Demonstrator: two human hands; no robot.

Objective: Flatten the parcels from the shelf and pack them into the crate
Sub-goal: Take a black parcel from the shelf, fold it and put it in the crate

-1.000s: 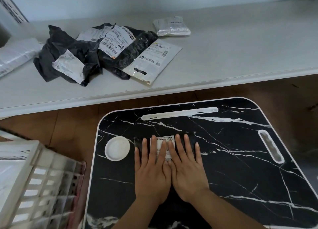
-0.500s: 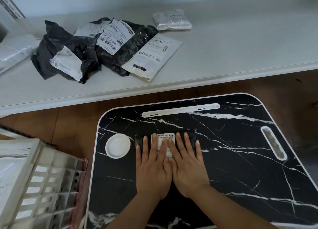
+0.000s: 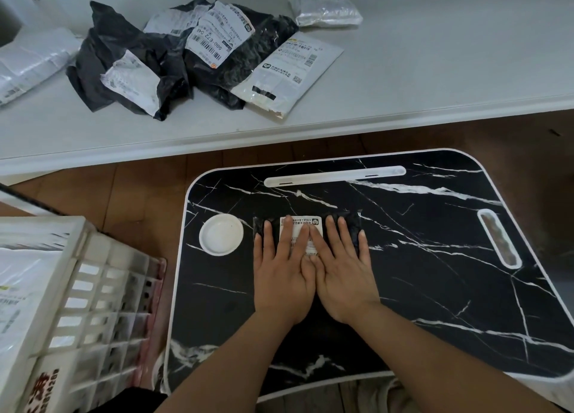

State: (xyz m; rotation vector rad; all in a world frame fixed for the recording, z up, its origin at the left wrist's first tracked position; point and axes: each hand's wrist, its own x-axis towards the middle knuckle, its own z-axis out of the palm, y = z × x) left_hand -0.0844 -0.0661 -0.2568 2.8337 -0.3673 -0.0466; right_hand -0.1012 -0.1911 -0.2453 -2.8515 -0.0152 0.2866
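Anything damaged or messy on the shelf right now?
Yes. The black parcels on the shelf lie in a crumpled heap, labels creased, overlapping each other. The white parcel beside them looks torn along its near edge. Both hands press another black parcel flat on the lap table.

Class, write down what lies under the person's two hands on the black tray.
A black parcel with a white label lies flat under the left hand and right hand. Its near part and most of the label are covered.
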